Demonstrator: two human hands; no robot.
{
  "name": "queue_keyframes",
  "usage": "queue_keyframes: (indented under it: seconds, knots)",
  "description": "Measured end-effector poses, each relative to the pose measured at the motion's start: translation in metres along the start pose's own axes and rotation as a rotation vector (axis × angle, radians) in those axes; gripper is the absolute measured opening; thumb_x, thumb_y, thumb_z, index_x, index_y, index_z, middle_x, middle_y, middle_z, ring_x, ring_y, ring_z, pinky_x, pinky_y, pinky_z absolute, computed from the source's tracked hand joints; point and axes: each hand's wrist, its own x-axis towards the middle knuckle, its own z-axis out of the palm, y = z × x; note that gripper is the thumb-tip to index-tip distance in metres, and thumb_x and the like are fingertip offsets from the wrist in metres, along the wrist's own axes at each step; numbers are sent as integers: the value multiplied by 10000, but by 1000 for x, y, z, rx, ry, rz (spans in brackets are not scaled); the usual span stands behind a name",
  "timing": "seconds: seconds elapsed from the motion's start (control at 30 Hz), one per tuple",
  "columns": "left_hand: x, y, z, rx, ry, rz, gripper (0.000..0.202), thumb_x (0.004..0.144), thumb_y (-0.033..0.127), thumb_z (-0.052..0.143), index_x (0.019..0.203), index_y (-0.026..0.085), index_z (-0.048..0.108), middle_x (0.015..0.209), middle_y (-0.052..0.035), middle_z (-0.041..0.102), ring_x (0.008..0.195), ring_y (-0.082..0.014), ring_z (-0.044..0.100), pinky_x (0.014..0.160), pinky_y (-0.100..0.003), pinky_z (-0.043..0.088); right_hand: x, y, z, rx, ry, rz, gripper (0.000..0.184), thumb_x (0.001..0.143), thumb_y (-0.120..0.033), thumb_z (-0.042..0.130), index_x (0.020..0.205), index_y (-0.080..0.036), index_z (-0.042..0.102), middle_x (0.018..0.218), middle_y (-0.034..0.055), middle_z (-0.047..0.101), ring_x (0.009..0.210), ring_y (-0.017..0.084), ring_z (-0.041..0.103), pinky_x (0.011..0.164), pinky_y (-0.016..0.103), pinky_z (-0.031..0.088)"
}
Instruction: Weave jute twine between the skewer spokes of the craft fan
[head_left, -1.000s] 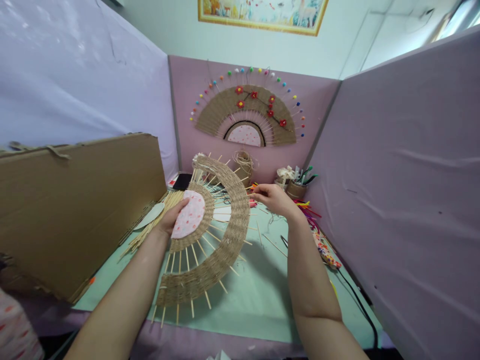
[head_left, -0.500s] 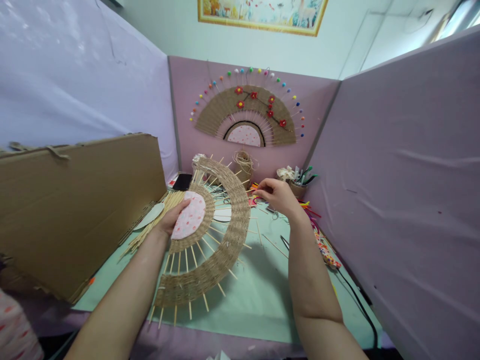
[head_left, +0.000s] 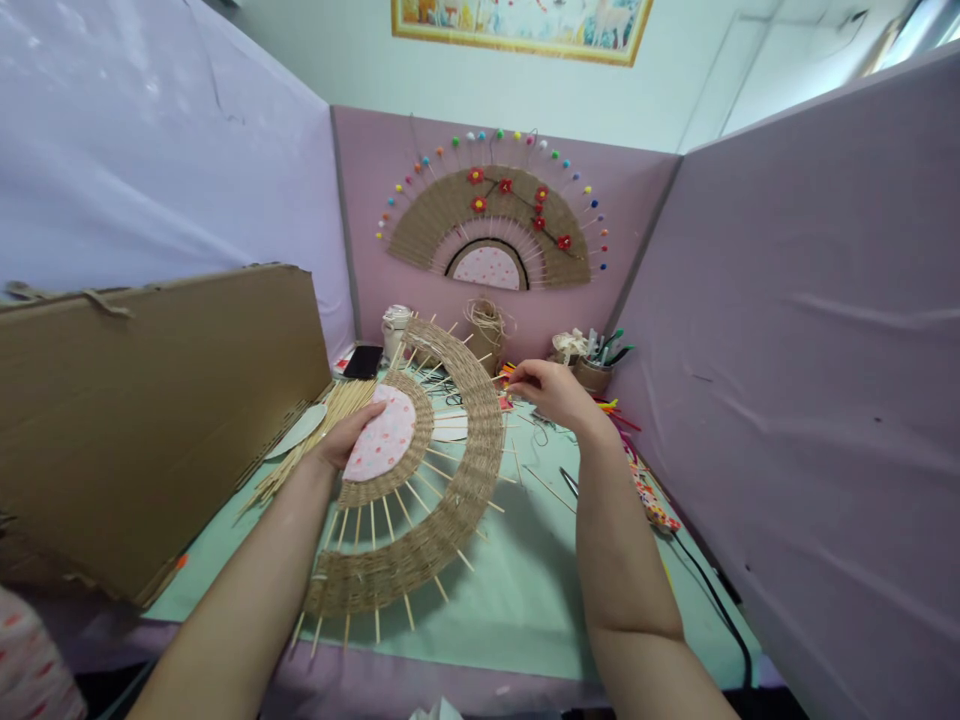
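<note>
My left hand point(head_left: 351, 437) grips a half-round woven fan point(head_left: 486, 440) at its pink, red-dotted centre, thumb on top. Thin wooden sticks spread out through the fan's brown woven bands and poke past its outer edge. Beside the fan's upper right edge, the thumb and fingers of my right hand point(head_left: 551, 390) are pinched together close to a stick's tip. What is between them, if anything, is too small to make out.
A finished fan point(head_left: 427, 222) with red flowers and coloured balls hangs on the back panel. Loose sticks point(head_left: 341, 410), a black phone point(head_left: 363, 362), a twine spool point(head_left: 486, 335) and a pot of pens point(head_left: 596, 376) surround the work. Cardboard point(head_left: 172, 420) stands at left; a black cable point(head_left: 716, 600) runs right.
The fan has shifted slightly right and tilted a little in my left hand. My right hand stays pinched near its edge, barely moved.
</note>
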Motion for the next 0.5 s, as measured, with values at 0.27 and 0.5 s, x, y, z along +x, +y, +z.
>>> queue_keyframes:
  seconds: [0.27,0.5]
  knots:
    - [-4,1,5,-45,19,-7,368,929,237,445,1178,6,586,782,-144,742,651,-205,716,648,-282,589,2,6,0,80,-9,51,162,794,-298,572,777,-165,662,701,26,655,629,131,519,605,253,379]
    - [-3,-3,5,-28,-2,-32,358,935,244,442,1170,20,592,763,-144,741,608,-196,708,601,-265,582,4,9,4,98,-47,82,199,782,-341,582,764,-155,652,652,7,606,591,113,462,574,242,347]
